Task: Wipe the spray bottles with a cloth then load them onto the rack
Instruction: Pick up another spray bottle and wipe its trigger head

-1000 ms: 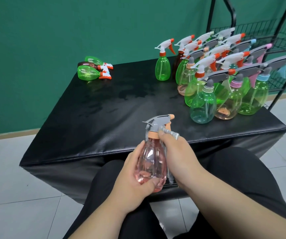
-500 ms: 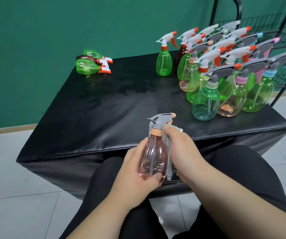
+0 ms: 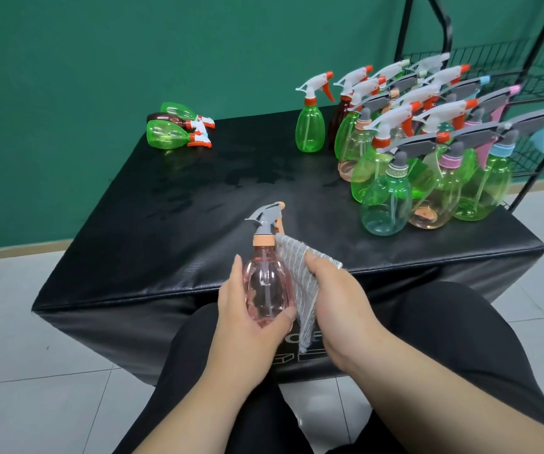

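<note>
My left hand grips the belly of a clear pink spray bottle with a grey trigger head and an orange collar. It stands upright over my lap, at the near edge of the black table. My right hand holds a grey-and-white ribbed cloth pressed against the bottle's right side. Several green, pink and brown spray bottles stand crowded at the table's far right. A black wire rack stands behind them at the right.
Three spray bottles lie on their sides at the table's far left corner, two green and one brown. One green bottle stands alone left of the crowd. A green wall rises behind. Grey tiled floor surrounds the table, and my black-trousered legs fill the foreground.
My right hand slid down from the bottle's neck to its side, and the cloth now shows spread against the bottle. The view shifted slightly; the left hand keeps its hold.
</note>
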